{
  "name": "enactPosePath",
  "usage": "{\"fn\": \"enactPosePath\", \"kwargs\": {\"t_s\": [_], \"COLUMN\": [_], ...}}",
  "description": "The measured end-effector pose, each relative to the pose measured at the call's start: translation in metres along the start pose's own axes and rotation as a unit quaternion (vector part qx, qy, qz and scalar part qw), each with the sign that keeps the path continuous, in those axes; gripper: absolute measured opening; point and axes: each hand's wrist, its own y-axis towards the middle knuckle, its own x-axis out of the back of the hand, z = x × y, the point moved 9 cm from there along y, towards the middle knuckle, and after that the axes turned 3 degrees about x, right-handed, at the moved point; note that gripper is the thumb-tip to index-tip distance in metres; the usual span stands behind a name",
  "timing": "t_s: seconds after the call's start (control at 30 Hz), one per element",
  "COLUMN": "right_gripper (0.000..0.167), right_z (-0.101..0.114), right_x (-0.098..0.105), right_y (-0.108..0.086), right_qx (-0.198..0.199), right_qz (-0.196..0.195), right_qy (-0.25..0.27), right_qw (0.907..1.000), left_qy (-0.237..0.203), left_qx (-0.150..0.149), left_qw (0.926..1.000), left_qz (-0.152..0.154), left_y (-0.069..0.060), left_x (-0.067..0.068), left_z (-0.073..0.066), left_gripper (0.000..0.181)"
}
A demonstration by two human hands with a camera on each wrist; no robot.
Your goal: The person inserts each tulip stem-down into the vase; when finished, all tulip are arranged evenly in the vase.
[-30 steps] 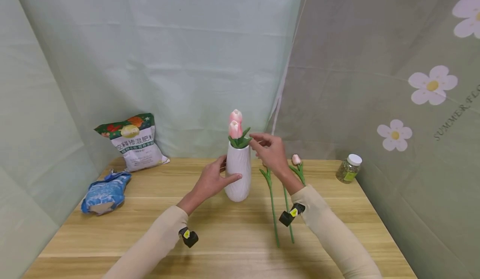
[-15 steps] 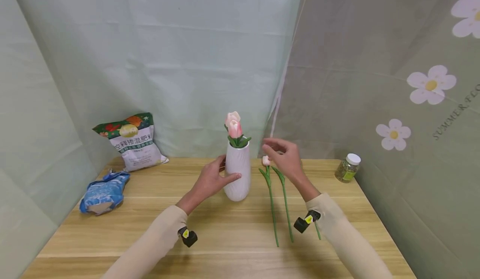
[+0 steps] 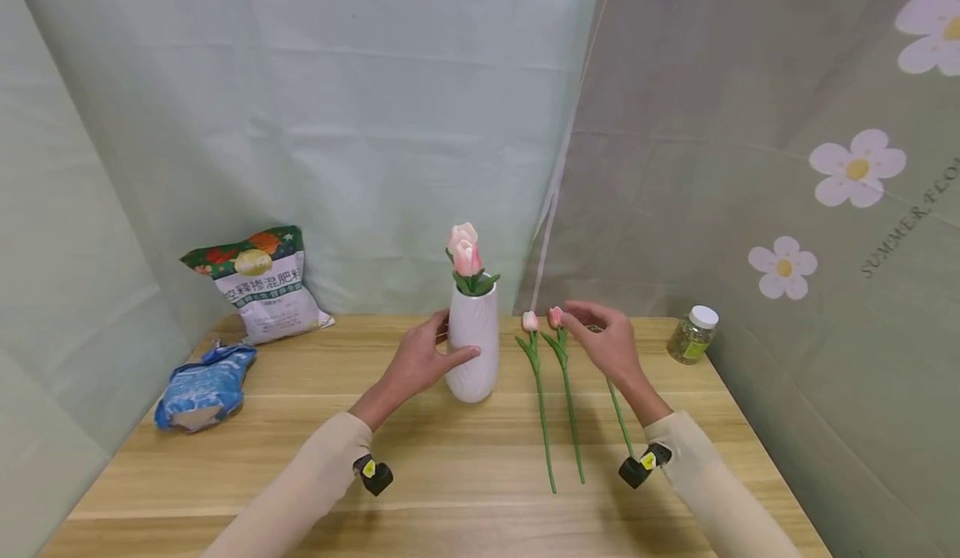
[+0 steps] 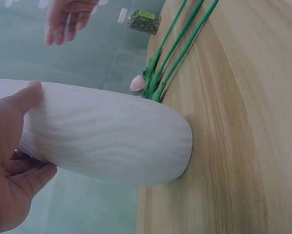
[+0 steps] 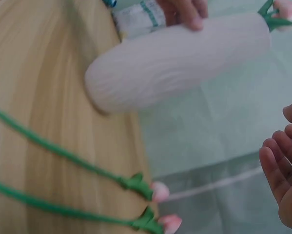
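A white ribbed vase (image 3: 476,345) stands upright on the wooden table, with two pink tulips (image 3: 467,259) and green leaves rising from its mouth. My left hand (image 3: 418,364) grips it from the left, thumb across the front, fingers behind; the left wrist view shows this hold on the vase (image 4: 107,131) closely. Several long-stemmed tulips lie to its right: one has a pale bloom (image 3: 530,321), another a pinker bloom (image 3: 556,317). My right hand (image 3: 609,348) hovers above a third stem (image 3: 619,416), whose bloom it hides. In the right wrist view that hand (image 5: 288,168) holds nothing, its fingers loosely bent.
At the back left a white and green fertilizer bag (image 3: 266,291) leans on the curtain. In front of it lies a blue package (image 3: 204,387). A white-lidded jar (image 3: 693,337) stands near the table's right edge. Curtains close off the back and sides.
My right hand has drawn away from the leaves at the vase mouth, moving right and down over the lying tulips. The tulips in the vase lean slightly more left. My left hand keeps its grip.
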Motion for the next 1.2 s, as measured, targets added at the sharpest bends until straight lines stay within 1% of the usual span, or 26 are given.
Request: {"fn": "enactPosePath", "kwargs": {"t_s": [0.13, 0.3, 0.43, 0.73, 0.97, 1.2], "right_gripper": [0.033, 0.034, 0.036, 0.034, 0.036, 0.035], "right_z": [-0.020, -0.044, -0.060, -0.086, -0.107, -0.128], "right_x": [0.010, 0.020, 0.026, 0.036, 0.040, 0.041], "right_y": [-0.009, -0.019, -0.027, -0.045, -0.055, -0.062], "right_qx": [-0.022, -0.050, -0.069, -0.089, -0.110, -0.147], "right_qz": [-0.003, -0.011, -0.011, -0.015, -0.013, -0.003], "right_qy": [-0.013, -0.050, -0.070, -0.106, -0.127, -0.128], "right_qw": [0.9997, 0.9975, 0.9951, 0.9902, 0.9857, 0.9807], "left_qy": [0.002, 0.008, 0.008, 0.003, 0.003, -0.001], "left_qx": [0.002, 0.001, -0.002, -0.002, 0.000, 0.004], "left_qw": [1.0000, 1.0000, 1.0000, 1.0000, 1.0000, 1.0000], "left_qz": [-0.002, -0.003, -0.002, -0.001, -0.001, 0.002], "left_y": [-0.001, 0.000, 0.000, -0.001, -0.001, -0.001], "left_x": [0.001, 0.001, 0.001, 0.000, 0.000, 0.000], "left_z": [0.000, 0.000, 0.001, 0.001, 0.001, 0.002], "left_gripper": [0.079, 0.079, 0.079, 0.080, 0.081, 0.082]}}
